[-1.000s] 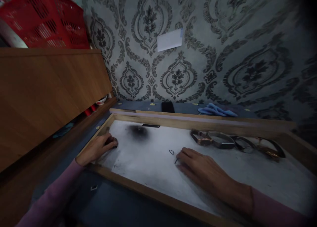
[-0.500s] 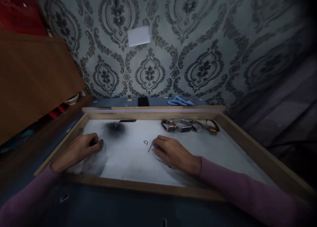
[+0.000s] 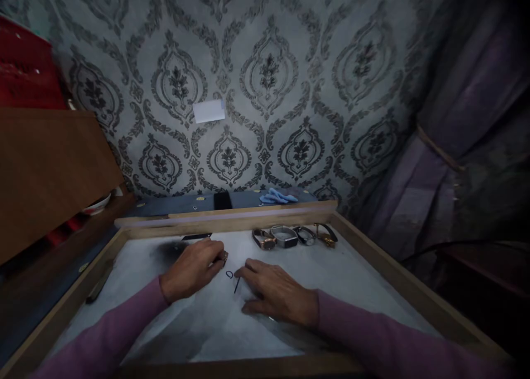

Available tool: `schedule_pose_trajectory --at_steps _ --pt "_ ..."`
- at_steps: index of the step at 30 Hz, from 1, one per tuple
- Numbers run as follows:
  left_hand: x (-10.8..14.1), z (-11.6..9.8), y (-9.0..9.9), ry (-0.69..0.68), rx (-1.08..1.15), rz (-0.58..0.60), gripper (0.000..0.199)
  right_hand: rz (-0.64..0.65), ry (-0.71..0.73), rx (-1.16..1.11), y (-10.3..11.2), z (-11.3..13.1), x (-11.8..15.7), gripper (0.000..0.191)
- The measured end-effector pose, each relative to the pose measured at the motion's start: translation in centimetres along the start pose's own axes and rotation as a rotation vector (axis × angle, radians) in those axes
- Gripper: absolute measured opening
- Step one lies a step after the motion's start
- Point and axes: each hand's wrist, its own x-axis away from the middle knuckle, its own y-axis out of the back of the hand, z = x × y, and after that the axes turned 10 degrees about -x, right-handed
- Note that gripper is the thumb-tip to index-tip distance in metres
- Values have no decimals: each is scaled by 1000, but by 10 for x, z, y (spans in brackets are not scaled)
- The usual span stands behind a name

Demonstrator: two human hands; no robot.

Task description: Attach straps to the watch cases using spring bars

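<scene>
My left hand (image 3: 194,267) is closed on a small brown and copper-coloured item (image 3: 224,257), perhaps a watch, over the white surface in the tray's middle. My right hand (image 3: 278,292) rests just right of it, thumb and fingers apart, a fingertip at the upper end of a thin dark stick (image 3: 237,285). A small dark loop (image 3: 229,275) lies between the hands. Something thin and shiny shows partly under my right hand. Behind stand several wristwatches, among them a rose-gold one (image 3: 265,240) and a silver square one (image 3: 285,236).
A wooden rim (image 3: 393,268) frames the white surface. A dark flat strip (image 3: 197,236) lies near the back, a dark tool (image 3: 99,285) at the left. Beyond the rim are a black object (image 3: 222,201) and a blue cloth (image 3: 278,196). A wooden cabinet (image 3: 53,169) stands left.
My left hand has moved right, towards the middle, with the item still in it, uncovering the dark tool at the left. My right hand's fingers have spread. The view has tilted up and turned right.
</scene>
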Motion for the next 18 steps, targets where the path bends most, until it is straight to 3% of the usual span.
schedule_pose_trajectory --at_steps 4,8,13,18 --pt "-10 -3 -19 -115 13 -102 12 -92 -48 -146 0 -8 1 40" --pt "-10 -2 -33 -252 -87 -176 15 -296 -138 -634 -4 -20 -8 26" --pt "-8 4 -44 -392 -234 -197 18 -318 -204 -939 -13 -31 -30 25" --pt "-5 2 -39 -538 -243 -175 21 -347 -181 -1156 -24 -37 -46 31"
